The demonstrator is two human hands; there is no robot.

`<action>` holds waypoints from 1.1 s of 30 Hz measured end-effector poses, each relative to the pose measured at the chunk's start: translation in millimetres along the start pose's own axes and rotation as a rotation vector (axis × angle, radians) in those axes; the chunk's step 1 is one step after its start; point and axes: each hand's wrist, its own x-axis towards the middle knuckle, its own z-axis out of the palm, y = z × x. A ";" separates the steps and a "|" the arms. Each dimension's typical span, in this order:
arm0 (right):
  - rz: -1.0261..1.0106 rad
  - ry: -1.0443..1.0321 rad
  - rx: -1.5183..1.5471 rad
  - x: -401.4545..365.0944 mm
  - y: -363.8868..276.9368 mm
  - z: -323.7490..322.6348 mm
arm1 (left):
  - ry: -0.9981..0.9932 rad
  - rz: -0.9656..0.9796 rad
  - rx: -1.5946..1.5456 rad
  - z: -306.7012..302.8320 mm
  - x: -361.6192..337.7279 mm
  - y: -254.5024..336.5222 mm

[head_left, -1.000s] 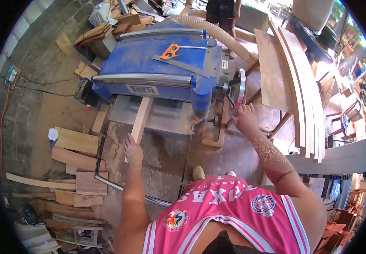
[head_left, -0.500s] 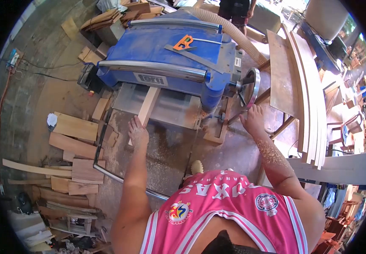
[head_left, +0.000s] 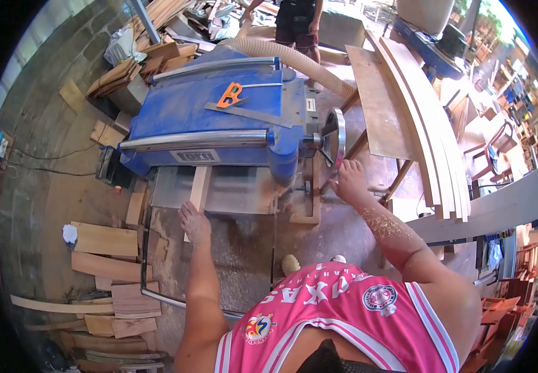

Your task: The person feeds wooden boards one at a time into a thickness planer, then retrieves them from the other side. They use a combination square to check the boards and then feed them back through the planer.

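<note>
- Board (head_left: 199,186) lies with its far end inside the planer (head_left: 207,118); best pushed straight.
- Left hand (head_left: 193,224) presses flat, unclenched, on its near end.
- Right hand (head_left: 347,180) meets the handwheel (head_left: 334,138); grasp unclear.

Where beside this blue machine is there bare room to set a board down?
Free: the grey feed table between the wooden strip and the handwheel; the dusty floor between left hand and right hand. Crowded: offcuts left of the machine, curved boards on the right.
</note>
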 end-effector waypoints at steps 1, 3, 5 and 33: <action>-0.004 -0.004 -0.004 -0.2 0.2 -0.1 | 0.016 0.001 -0.002 1.7 1.5 0.7; -0.005 0.006 -0.008 -1.0 0.5 0.2 | 0.008 0.007 0.004 3.4 6.6 3.4; -0.015 0.011 -0.009 -1.2 -0.8 2.1 | -0.004 0.004 0.014 3.8 10.2 4.3; -0.017 -0.082 -0.107 -0.2 2.5 2.1 | 0.379 -0.703 -1.326 94.8 59.7 -12.6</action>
